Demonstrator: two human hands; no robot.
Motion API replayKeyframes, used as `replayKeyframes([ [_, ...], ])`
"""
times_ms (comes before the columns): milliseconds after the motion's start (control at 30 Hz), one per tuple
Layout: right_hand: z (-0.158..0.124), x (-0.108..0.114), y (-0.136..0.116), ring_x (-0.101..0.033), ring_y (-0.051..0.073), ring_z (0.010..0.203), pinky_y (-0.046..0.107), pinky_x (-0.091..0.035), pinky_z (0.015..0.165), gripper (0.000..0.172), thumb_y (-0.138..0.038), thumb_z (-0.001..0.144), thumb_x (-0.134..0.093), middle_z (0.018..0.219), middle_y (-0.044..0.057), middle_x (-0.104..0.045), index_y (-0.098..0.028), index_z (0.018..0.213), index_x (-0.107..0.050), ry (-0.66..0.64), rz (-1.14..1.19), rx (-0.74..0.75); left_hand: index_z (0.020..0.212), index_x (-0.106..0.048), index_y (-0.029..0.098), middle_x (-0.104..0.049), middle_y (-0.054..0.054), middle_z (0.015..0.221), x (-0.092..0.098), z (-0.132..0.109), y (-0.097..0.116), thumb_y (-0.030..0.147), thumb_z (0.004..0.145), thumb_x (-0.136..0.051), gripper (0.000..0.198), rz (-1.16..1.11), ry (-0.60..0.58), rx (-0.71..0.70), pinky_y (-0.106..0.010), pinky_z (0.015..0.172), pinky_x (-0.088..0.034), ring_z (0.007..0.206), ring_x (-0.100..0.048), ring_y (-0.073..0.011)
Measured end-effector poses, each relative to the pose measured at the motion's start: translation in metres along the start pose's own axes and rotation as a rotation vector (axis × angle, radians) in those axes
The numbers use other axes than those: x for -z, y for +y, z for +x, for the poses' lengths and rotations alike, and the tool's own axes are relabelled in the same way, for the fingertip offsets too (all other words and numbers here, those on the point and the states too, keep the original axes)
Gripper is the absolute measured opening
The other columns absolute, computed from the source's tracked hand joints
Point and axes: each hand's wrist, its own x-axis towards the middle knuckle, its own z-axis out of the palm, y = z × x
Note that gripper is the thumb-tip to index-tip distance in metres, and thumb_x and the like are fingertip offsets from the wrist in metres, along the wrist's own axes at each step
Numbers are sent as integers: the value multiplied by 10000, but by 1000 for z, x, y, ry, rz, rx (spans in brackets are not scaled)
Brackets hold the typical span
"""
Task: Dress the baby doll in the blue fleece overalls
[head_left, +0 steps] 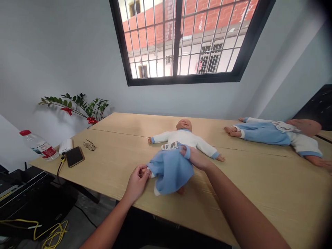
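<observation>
A baby doll (185, 136) in a white top lies on its back on the wooden table (259, 186), head toward the window. Blue trousers (169, 171) are bunched over its legs. My left hand (137, 181) is closed on the doll's foot at the trouser cuff. My right hand (195, 157) pinches the waistband of the blue trousers at the doll's waist. The doll's other foot peeks out below the cloth.
A second doll (275, 135) in blue and white lies at the right, with another person's hand (306, 126) on it. At the table's left end are a water bottle (38, 145), a phone (74, 156), a white charger (65, 145), glasses (89, 145) and a plant (80, 105).
</observation>
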Motion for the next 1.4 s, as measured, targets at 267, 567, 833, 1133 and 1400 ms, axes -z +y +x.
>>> replayKeyframes([
  [267, 27, 38, 41, -590, 185, 722, 291, -482, 652, 538, -677, 755, -624, 827, 27, -690, -206, 1014, -621, 611, 218, -120, 1188, -635, 162, -717, -120, 1130, 1, -12, -2, 491, 871, -695, 461, 130, 29, -67, -388, 883, -561, 982, -702, -251],
  [567, -16, 43, 24, -664, 295, 951, 427, -519, 896, 555, -601, 777, -758, 1000, 97, -725, -209, 1152, -639, 423, -138, -193, 1144, -676, 203, -712, -98, 1100, 4, -19, 16, 346, 847, -696, 331, 348, -109, -185, -392, 904, -524, 1005, -667, -268],
  [833, -8, 4, 16, -628, 251, 1234, 408, -496, 1068, 546, -448, 811, -738, 1346, 88, -669, -245, 1288, -567, 404, 352, 104, 1139, -701, 209, -717, -107, 1089, -18, 60, 75, 414, 859, -699, 348, 380, -94, -436, -390, 913, -508, 1005, -647, -272],
  [1133, -29, 4, -10, -670, 212, 950, 337, -545, 819, 718, -507, 918, -643, 1126, 61, -710, -260, 1533, -368, 219, 185, 119, 921, -762, 232, -736, -15, 891, -107, 169, 145, 519, 541, -914, 500, 468, -925, -450, -295, 767, -523, 847, -694, -246],
  [1400, -36, 17, -6, -539, 150, 690, 270, -440, 631, 390, -567, 886, -691, 770, -1, -635, -178, 869, -688, 89, -24, -25, 931, -737, 182, -718, -45, 871, -101, 167, 124, 601, 764, -752, 451, 277, -982, -360, -284, 688, -506, 784, -651, -217],
])
